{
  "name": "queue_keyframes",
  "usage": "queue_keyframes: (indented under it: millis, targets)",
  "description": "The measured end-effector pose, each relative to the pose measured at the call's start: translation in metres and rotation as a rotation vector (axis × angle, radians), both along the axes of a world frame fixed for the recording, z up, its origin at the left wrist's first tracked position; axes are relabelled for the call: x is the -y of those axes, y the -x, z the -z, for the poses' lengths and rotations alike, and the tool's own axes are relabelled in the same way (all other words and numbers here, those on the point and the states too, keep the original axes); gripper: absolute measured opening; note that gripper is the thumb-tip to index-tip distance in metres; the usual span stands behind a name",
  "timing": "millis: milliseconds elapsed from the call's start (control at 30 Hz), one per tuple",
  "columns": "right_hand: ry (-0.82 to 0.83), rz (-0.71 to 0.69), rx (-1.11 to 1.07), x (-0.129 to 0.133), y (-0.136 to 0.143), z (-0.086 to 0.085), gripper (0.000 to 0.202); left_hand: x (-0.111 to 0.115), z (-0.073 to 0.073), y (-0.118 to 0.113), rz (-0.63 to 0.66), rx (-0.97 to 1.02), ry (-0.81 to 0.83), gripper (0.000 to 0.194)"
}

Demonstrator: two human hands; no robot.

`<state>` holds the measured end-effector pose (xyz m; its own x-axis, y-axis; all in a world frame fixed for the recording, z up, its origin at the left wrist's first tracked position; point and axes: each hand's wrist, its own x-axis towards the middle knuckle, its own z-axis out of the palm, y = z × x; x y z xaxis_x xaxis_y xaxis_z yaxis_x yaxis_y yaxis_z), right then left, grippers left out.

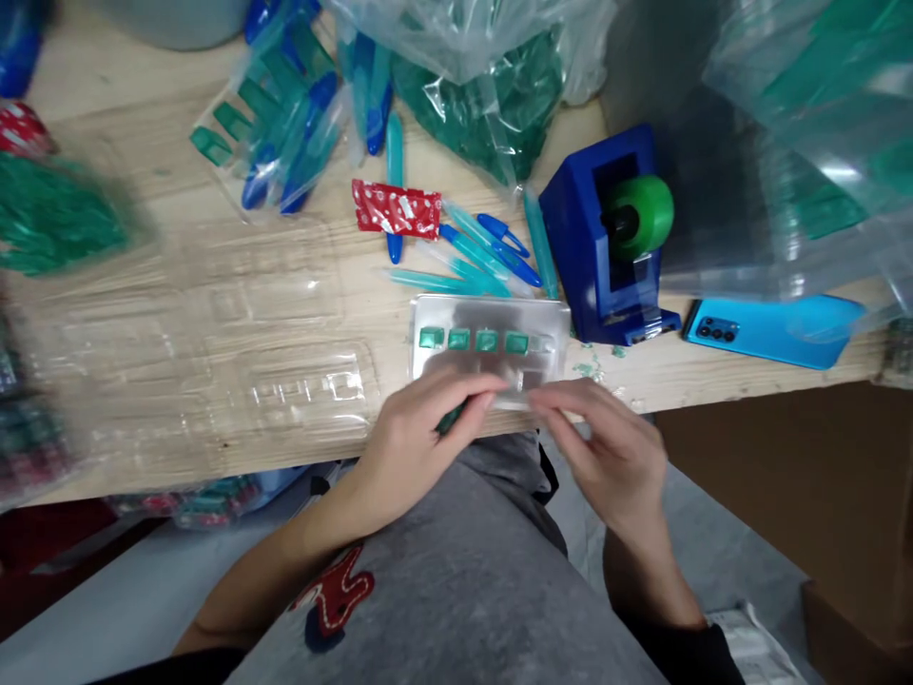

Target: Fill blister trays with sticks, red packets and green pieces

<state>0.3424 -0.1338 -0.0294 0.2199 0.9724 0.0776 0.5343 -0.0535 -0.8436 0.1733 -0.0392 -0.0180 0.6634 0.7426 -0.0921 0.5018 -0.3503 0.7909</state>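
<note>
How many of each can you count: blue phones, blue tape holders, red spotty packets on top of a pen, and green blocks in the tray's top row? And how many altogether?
Blue phone: 1
Blue tape holder: 1
Red spotty packet: 1
Green blocks: 4
Total: 7

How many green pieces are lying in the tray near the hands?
4 visible, in the far row of the tray, left to right: first piece, second piece, third piece, fourth piece. The left hand and right hand may hide more.
</note>
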Motion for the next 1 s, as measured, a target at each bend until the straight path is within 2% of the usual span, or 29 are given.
queue_keyframes:
  millis: [100,167,200,233,333,433,533,633,767,900,1000]
  targets:
    - [0.045,0.148,0.39,0.011,-0.019,0.006,0.016,-0.006,0.012,-0.006,0.008,-0.211,-0.461,0.019]
    - [0.122,0.191,0.59,0.017,-0.03,0.011,0.015,-0.009,0.019,-0.01,0.034,-0.373,-0.572,0.02]
    - [0.159,0.199,0.645,0.02,-0.034,0.014,0.015,-0.01,0.02,-0.012,0.026,-0.421,-0.536,0.02]
    - [0.184,0.21,0.68,0.021,-0.037,0.016,0.016,-0.011,0.02,-0.013,-0.002,-0.416,-0.433,0.019]
    - [0.154,0.242,0.739,0.024,-0.041,0.018,0.018,-0.015,0.015,-0.011,-0.115,-0.212,0.002,0.024]
    - [0.082,0.26,0.733,0.022,-0.039,0.014,0.022,-0.022,0.005,-0.006,-0.142,0.091,0.477,0.052]
    - [0.035,0.296,0.616,0.016,-0.03,0.005,0.038,-0.028,-0.003,-0.007,-0.198,0.291,0.918,0.073]
    - [-0.041,0.24,0.471,0.007,-0.016,-0.01,0.043,-0.027,-0.009,-0.012,-0.255,0.284,1.018,0.082]
    - [-0.114,0.049,0.372,-0.009,0.004,-0.026,0.032,-0.019,-0.015,-0.016,-0.154,0.291,0.967,0.087]
    - [-0.101,-0.127,0.351,-0.022,0.013,-0.03,0.019,-0.014,-0.018,-0.013,-0.134,0.208,0.899,0.084]
    - [-0.071,-0.153,0.259,-0.023,0.012,-0.028,0.012,-0.012,-0.018,-0.009,-0.165,0.215,0.991,0.082]
